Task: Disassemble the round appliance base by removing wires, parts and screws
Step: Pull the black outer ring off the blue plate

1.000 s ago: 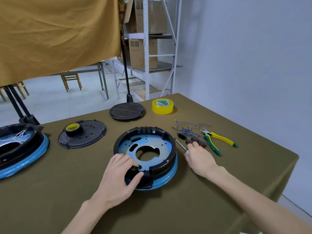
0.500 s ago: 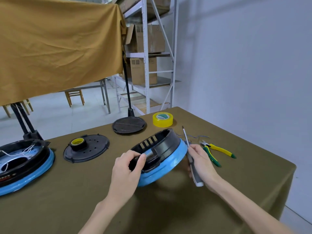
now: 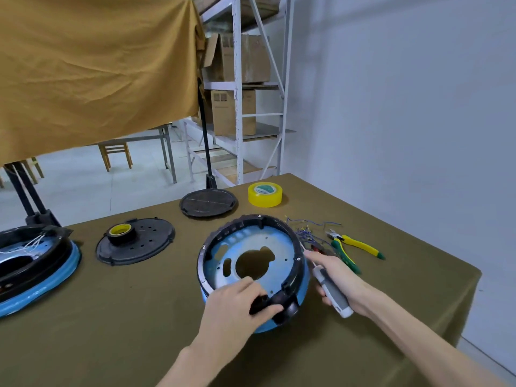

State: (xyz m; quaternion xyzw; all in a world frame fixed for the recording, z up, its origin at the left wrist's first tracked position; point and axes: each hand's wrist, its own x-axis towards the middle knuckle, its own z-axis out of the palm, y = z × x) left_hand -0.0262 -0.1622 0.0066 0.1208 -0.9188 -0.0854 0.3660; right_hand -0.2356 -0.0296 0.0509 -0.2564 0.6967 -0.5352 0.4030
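Note:
The round appliance base (image 3: 252, 248), a black ring over a blue plate with a large centre hole, is tilted up toward me above the olive tablecloth. My left hand (image 3: 237, 305) grips its near rim at a black bulge. My right hand (image 3: 336, 277) holds a grey-handled screwdriver (image 3: 332, 293) beside the base's right edge, its thin shaft pointing up along the rim. Cut blue wires (image 3: 305, 233) lie just right of the base.
Yellow-green pliers (image 3: 353, 245) lie to the right. A yellow tape roll (image 3: 265, 194) and a black disc (image 3: 208, 203) sit at the back. A black cover with a small tape roll (image 3: 135, 241) and a second blue-rimmed base (image 3: 33, 269) are on the left.
My right hand picked up the screwdriver from the table. My left hand lifted the base off the cloth, tipped it on edge, then turned its open face toward me.

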